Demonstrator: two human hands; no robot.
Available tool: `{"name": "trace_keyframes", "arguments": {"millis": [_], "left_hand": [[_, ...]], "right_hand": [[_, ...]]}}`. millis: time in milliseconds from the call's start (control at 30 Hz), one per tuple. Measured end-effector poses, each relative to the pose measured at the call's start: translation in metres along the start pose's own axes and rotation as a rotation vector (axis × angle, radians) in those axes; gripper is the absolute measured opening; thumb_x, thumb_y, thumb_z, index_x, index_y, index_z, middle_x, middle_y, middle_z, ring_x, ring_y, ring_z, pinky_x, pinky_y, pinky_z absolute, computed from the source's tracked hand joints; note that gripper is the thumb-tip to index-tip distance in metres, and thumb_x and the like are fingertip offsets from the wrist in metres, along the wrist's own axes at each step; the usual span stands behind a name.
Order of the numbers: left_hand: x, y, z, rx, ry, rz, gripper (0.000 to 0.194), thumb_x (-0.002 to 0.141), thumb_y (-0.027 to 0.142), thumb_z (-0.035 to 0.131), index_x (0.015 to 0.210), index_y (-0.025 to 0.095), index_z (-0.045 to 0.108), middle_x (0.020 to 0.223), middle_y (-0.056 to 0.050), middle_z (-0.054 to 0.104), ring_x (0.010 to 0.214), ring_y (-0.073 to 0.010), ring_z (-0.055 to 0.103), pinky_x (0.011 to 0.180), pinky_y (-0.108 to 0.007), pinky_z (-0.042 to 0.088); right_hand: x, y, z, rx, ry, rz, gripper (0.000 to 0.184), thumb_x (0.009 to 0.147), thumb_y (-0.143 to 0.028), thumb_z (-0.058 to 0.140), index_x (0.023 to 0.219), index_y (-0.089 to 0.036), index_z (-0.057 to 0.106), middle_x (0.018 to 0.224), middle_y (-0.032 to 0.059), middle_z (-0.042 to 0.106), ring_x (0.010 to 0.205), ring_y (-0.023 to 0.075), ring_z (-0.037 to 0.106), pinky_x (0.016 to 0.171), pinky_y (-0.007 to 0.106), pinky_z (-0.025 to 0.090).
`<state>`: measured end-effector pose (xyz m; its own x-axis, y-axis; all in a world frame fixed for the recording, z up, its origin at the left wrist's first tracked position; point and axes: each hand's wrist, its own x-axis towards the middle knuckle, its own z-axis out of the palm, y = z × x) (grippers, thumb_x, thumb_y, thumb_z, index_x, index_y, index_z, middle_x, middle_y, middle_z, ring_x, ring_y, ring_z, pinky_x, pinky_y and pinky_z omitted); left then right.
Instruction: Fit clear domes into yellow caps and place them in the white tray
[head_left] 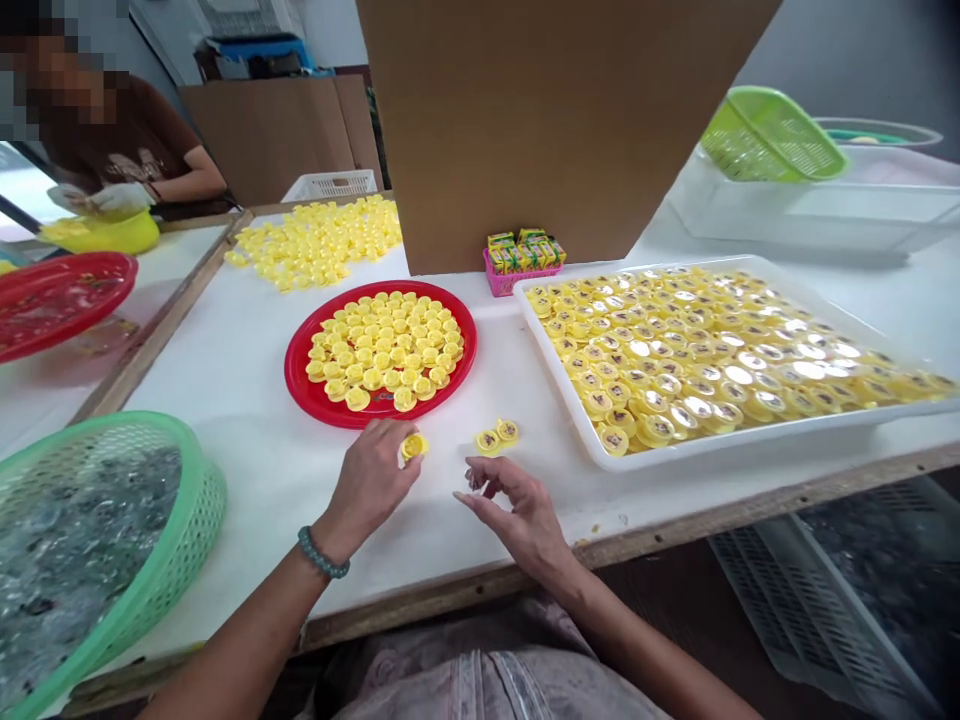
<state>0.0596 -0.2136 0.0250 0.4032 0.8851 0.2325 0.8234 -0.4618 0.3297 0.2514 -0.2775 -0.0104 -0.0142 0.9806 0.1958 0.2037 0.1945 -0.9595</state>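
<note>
My left hand (375, 472), a beaded bracelet at its wrist, pinches a small round yellow plastic piece (413, 446) just in front of the red plate (294, 388). That plate carries many similar yellow pieces. In my right hand (521, 505), thumb and fingers close on a small clear disc (473, 481) with dark print; its exact form is hard to make out. Two yellow pieces with printed clear tops (496, 436) lie on the table beyond my right fingertips. To the right, a white tray (600, 452) is filled with rows of such topped pieces.
At left stands a green basket (206, 490) of clear parts. Loose yellow pieces (322, 240) are heaped behind the plate. A pink basket (504, 284) of small boxes sits before a cardboard panel (540, 130). Another person (142, 150) works at back left, beyond a red tray (90, 270).
</note>
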Motion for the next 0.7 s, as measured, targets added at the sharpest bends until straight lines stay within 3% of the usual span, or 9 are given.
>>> {"name": "trace_keyframes", "arguments": {"millis": [233,433,567,700], "left_hand": [[-0.02,0.007,0.027,-0.247,-0.114,0.095,0.019,0.076,0.008,0.059,0.093,0.017,0.056,0.092,-0.007,0.058,0.088,-0.0256,0.052,0.078,-0.037,0.043],[-0.028,-0.005,0.045,-0.485,-0.11,0.058,0.03,0.08,0.016,0.06,0.11,0.018,0.055,0.105,-0.008,0.059,0.099,-0.0247,0.051,0.087,-0.037,0.043],[-0.032,-0.004,0.03,-0.603,-0.012,-0.049,0.034,0.079,0.015,0.06,0.113,0.02,0.055,0.11,-0.006,0.058,0.094,-0.0214,0.054,0.082,-0.033,0.045],[-0.033,0.009,0.005,-0.805,0.054,-0.149,0.019,0.085,0.021,0.056,0.103,0.021,0.062,0.1,-0.005,0.061,0.078,-0.0176,0.056,0.07,-0.028,0.047]], "right_hand": [[0.0,-0.001,0.006,-0.125,-0.009,-0.037,0.027,0.076,-0.025,0.068,0.101,-0.019,0.061,0.081,0.0018,0.065,0.07,0.0126,0.059,0.066,0.026,0.05],[0.003,-0.007,0.002,-0.35,-0.064,-0.251,0.022,0.079,-0.02,0.064,0.1,-0.021,0.059,0.09,0.0038,0.064,0.078,0.0151,0.059,0.07,0.028,0.05],[0.01,-0.012,-0.004,-0.529,-0.079,-0.456,0.029,0.083,-0.013,0.056,0.111,-0.022,0.057,0.097,0.0066,0.064,0.089,0.0178,0.06,0.079,0.033,0.05],[0.015,-0.015,-0.006,-0.605,-0.077,-0.535,0.037,0.082,-0.011,0.056,0.117,-0.022,0.054,0.098,0.0077,0.064,0.089,0.0187,0.06,0.079,0.034,0.05]]}}
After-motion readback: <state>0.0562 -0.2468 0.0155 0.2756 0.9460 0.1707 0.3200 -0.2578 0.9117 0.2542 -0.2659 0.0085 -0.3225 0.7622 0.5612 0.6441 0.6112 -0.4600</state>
